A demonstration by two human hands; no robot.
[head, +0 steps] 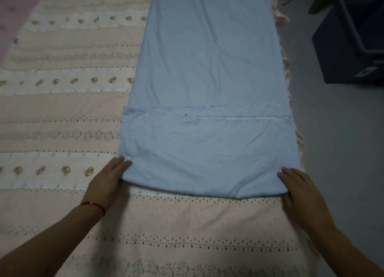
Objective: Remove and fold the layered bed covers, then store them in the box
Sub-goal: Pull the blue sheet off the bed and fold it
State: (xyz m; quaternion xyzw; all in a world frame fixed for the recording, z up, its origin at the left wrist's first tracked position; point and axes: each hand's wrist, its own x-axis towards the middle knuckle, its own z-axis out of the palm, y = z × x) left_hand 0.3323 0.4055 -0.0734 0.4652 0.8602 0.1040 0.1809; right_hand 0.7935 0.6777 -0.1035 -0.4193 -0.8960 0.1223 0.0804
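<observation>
Gripping near corners of blue cover [207, 69], left hand [108, 179] and right hand [299, 190] each pinch folded end. Cover lies as long strip on pink patterned quilt [62, 110], along bed's right edge. Dark storage box [353, 48] stands on floor [332, 152], well apart.

So the light blue cover [207, 69] lies as a long strip on the bed's pink patterned quilt [62, 110], near end folded back over itself. Both hands sit at that fold's 2 corners: left hand [106, 181] with fingers on the left corner, right hand [299, 191] gripping the right one. A dark storage box [353, 44] stands on the grey floor [332, 152], right of the bed.
</observation>
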